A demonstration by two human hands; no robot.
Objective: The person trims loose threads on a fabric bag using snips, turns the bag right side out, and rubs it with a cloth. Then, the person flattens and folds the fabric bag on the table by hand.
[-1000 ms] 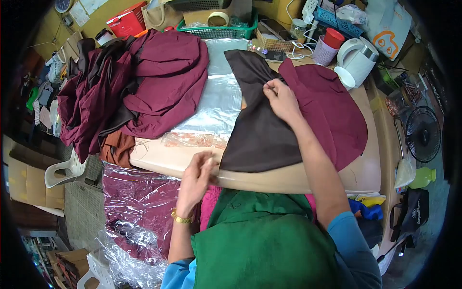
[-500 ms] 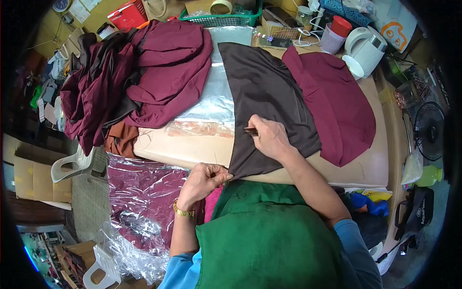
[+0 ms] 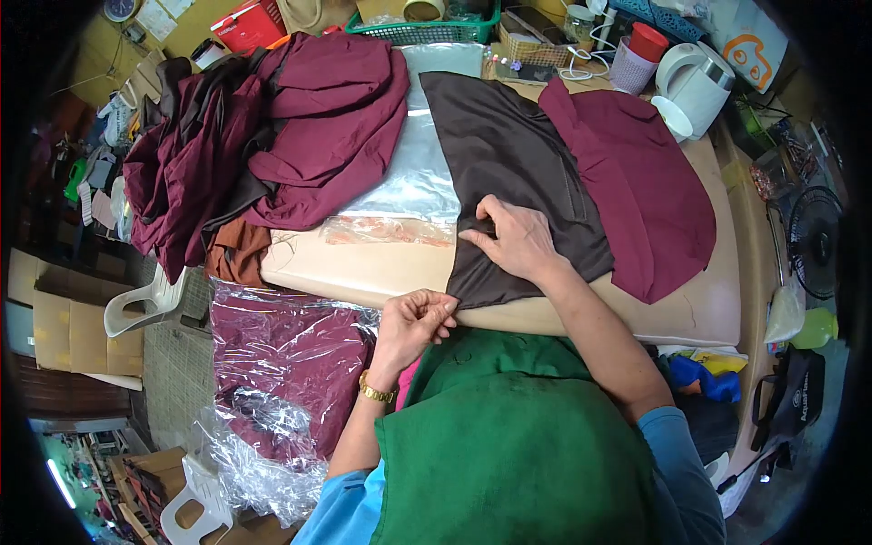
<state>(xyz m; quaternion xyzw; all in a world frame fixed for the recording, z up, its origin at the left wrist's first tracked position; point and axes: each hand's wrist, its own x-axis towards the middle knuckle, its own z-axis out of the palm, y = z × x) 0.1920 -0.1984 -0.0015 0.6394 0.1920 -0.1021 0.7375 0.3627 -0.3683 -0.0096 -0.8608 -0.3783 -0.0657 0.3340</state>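
Note:
A dark brown cloth piece lies spread over the table edge, with a seam-like line on its right part. My left hand, wearing a gold watch, pinches its lower left corner. On the cloth near its left edge is my right hand, fingers curled and thumb apart from the index finger. A small dark thing seems to sit inside the curl, too hidden to name. A maroon cloth piece adjoins the brown one on the right.
Maroon garments are heaped at the left of the beige table, beside clear plastic sheeting. Plastic-wrapped maroon cloth lies below. An electric kettle and green basket stand at the back.
My right hand has moved slightly up, its thumb and index finger wider apart; the small dark tool that stuck out between them no longer shows. My left hand keeps pinching the corner.

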